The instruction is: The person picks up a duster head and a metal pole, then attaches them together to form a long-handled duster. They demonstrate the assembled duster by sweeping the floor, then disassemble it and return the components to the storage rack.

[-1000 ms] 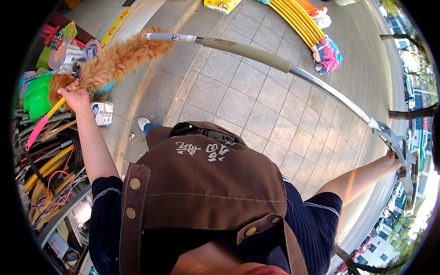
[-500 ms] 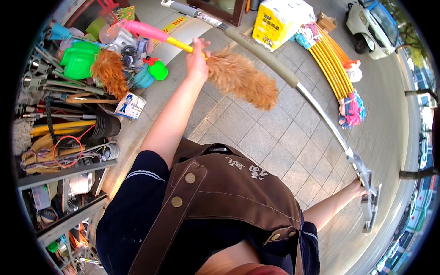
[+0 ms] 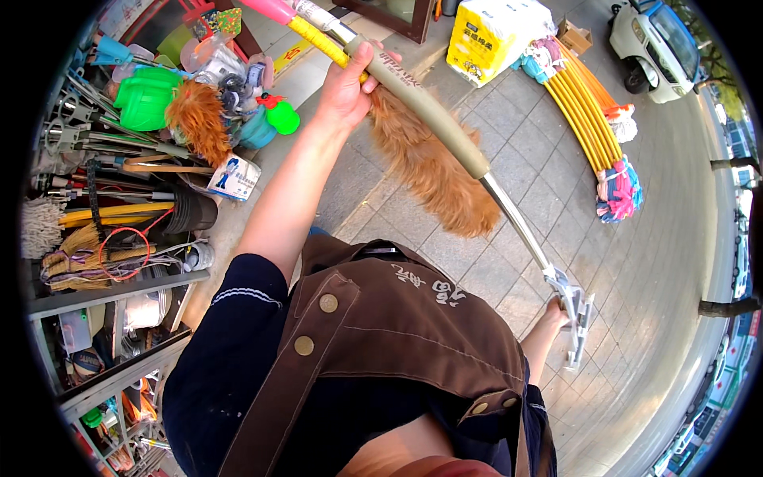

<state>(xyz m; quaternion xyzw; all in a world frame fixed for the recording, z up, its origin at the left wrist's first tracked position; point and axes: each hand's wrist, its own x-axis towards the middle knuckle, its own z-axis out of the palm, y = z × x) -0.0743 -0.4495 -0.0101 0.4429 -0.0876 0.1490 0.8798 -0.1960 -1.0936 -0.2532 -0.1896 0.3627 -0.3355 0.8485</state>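
My left hand (image 3: 346, 94) is closed around the yellow part of a fluffy duster (image 3: 433, 171). The duster has a pink and yellow handle and a brown, hairy head that hangs down to the right. Against the same hand lies the olive foam grip of a long mop (image 3: 429, 119); its thumb reaches the grip, and the duster's head is partly behind the pole. At the mop's lower end, my right hand (image 3: 555, 315) grips the grey frame of the mop head (image 3: 578, 318). Some fingers of that hand are hidden behind the frame.
Shelves (image 3: 119, 294) at left carry brushes, poles and a green plastic container (image 3: 145, 99). Yellow-handled mops (image 3: 584, 119) lie in a bundle on the paving at the right. A yellow-and-white pack (image 3: 489, 40) and a small vehicle (image 3: 656, 48) stand at the far side.
My right hand has moved inward to the left with the mop head. The mop's foam grip has come against my left hand. The duster's head has swung lower.
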